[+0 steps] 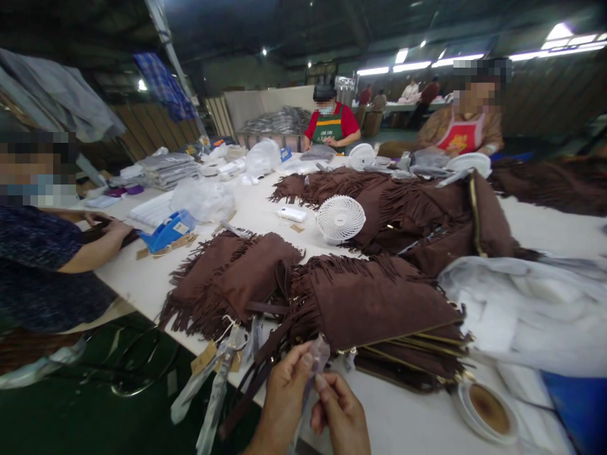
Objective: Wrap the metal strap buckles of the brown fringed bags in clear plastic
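My left hand (282,395) and my right hand (340,414) meet at the table's near edge, both pinching a small clear plastic piece (318,356) between fingertips. Right behind it lies a stack of brown fringed suede bags (374,303) with gold zippers and dark straps. Another fringed bag (227,278) lies to the left, with paper tags (205,357) and clear wrapped strips (215,385) hanging off the table edge.
A small white fan (340,219) stands mid-table beside more brown bags (427,208). White wrapping material (526,309) lies at right, a tape roll (488,409) near it. A seated person's hand (111,230) is at left by a blue tape dispenser (167,230); two people sit across.
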{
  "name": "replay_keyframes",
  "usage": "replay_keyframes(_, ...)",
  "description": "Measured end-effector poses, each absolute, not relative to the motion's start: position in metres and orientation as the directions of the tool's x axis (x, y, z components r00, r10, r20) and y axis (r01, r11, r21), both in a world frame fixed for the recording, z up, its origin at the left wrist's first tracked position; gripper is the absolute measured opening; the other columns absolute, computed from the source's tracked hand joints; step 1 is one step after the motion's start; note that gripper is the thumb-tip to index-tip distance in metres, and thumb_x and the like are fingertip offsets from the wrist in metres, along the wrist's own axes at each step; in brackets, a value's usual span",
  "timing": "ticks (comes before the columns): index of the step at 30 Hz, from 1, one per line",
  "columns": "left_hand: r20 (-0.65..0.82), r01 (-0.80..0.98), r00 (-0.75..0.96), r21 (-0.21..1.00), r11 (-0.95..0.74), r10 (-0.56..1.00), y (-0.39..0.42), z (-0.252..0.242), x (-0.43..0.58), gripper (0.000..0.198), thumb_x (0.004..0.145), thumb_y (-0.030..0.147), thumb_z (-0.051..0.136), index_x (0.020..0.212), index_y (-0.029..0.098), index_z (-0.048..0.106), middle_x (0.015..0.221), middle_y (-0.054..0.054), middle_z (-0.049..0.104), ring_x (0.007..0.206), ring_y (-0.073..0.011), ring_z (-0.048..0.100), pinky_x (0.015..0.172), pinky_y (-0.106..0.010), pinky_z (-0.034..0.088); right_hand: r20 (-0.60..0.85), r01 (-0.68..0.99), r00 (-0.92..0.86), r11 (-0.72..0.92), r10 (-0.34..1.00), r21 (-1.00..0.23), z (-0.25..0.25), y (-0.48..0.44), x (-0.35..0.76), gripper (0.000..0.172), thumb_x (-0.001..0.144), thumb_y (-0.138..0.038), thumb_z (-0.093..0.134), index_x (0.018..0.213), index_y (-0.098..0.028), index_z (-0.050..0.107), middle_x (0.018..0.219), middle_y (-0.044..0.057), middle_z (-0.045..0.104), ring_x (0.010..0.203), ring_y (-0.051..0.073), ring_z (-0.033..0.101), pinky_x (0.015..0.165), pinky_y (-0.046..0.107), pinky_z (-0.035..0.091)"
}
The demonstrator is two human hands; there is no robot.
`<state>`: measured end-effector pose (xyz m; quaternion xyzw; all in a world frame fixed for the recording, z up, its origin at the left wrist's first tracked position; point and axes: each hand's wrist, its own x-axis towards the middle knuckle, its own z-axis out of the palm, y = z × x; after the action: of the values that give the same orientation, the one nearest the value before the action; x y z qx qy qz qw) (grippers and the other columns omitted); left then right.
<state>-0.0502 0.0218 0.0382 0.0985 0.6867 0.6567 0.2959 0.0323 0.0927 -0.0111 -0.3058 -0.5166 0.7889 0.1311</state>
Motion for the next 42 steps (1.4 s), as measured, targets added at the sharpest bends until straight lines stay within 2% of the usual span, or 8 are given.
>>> replay_keyframes(3,-0.317,-0.348,-0.777,0.936,0.049,0.544,0.01,0.037,-0.052,0.04,0.088,0.048,0.048,0.113,0.019,0.062,0.107,-0.01,0.071,0.099,-0.0237,0.063,0.088,-0.034,0.045,-0.327,0.106,-0.777,-0.4,0.539,-0.911,-0.005,0.095,0.034,0.038,0.081,-0.056,0.058,0.079,-0.018,0.062,0.043,-0.005,0.053,0.041,0.009,0.042,0.045,0.019,0.034)
replay_keyframes(8,-0.357,-0.474,-0.717,0.879,-0.044,0.599,0.002,0.03,-0.051,0.033,0.084,0.042,0.058,0.103,0.015,0.062,0.084,-0.008,0.072,0.069,-0.0168,0.063,0.067,-0.028,0.046,-0.323,0.158,-0.757,-0.321,0.568,-0.934,-0.003,0.098,0.035,0.035,0.082,-0.054,0.058,0.085,-0.019,0.063,0.047,-0.006,0.047,0.046,0.01,0.041,0.047,0.02,0.034)
replay_keyframes(11,-0.361,-0.491,-0.728,0.868,-0.076,0.583,0.004,0.026,-0.05,0.025,0.08,0.036,0.065,0.095,0.016,0.062,0.08,-0.004,0.07,0.069,-0.0137,0.06,0.067,-0.025,0.044,-0.308,0.155,-0.751,-0.297,0.584,-0.942,-0.004,0.1,0.035,0.033,0.082,-0.052,0.06,0.085,-0.019,0.063,0.047,-0.007,0.044,0.046,0.01,0.039,0.046,0.021,0.032)
replay_keyframes(15,-0.388,-0.511,-0.735,0.856,-0.078,0.557,0.007,0.032,-0.051,0.019,0.075,0.03,0.069,0.084,0.015,0.062,0.072,0.0,0.065,0.064,-0.0102,0.056,0.063,-0.022,0.04,-0.321,0.085,-0.736,-0.389,0.596,-0.917,0.0,0.101,0.033,0.03,0.077,-0.045,0.069,0.09,-0.019,0.061,0.052,-0.008,0.048,0.045,0.008,0.039,0.044,0.02,0.031)
replay_keyframes(23,-0.368,-0.465,-0.738,0.885,-0.03,0.566,0.009,0.045,-0.062,0.017,0.066,0.027,0.073,0.071,0.015,0.062,0.062,0.003,0.058,0.055,-0.0085,0.048,0.056,-0.023,0.035,-0.312,0.014,-0.739,-0.449,0.597,-0.893,0.018,0.102,0.029,0.028,0.07,-0.037,0.076,0.088,-0.02,0.064,0.068,-0.005,0.055,0.051,0.007,0.042,0.047,0.02,0.034)
replay_keyframes(31,-0.332,-0.416,-0.816,0.906,-0.082,0.473,0.016,0.037,-0.052,0.017,0.061,0.021,0.07,0.073,0.016,0.06,0.066,0.001,0.059,0.06,-0.0112,0.052,0.061,-0.026,0.039,-0.173,0.059,-0.649,-0.178,0.74,-0.982,0.015,0.098,0.027,0.027,0.074,-0.041,0.071,0.084,-0.017,0.064,0.056,-0.005,0.053,0.049,0.01,0.043,0.046,0.023,0.034)
replay_keyframes(35,-0.291,-0.355,-0.839,0.933,-0.057,0.461,0.019,0.037,-0.049,0.011,0.066,0.023,0.066,0.071,0.015,0.06,0.064,0.0,0.058,0.06,-0.0123,0.052,0.059,-0.026,0.039,-0.071,0.149,-0.621,0.029,0.781,-0.988,0.024,0.094,0.029,0.03,0.08,-0.047,0.063,0.088,-0.018,0.062,0.064,-0.002,0.059,0.054,0.014,0.05,0.051,0.025,0.039)
replay_keyframes(42,-0.101,-0.111,-0.9,0.994,0.002,0.424,0.022,0.037,-0.042,0.005,0.075,0.022,0.059,0.071,0.02,0.058,0.067,0.002,0.058,0.068,-0.0145,0.053,0.065,-0.026,0.038,0.337,0.153,-0.66,0.559,0.672,-0.815,0.026,0.087,0.033,0.016,0.093,-0.031,0.047,0.093,-0.021,0.059,0.089,0.004,0.062,0.082,0.019,0.056,0.076,0.031,0.042)
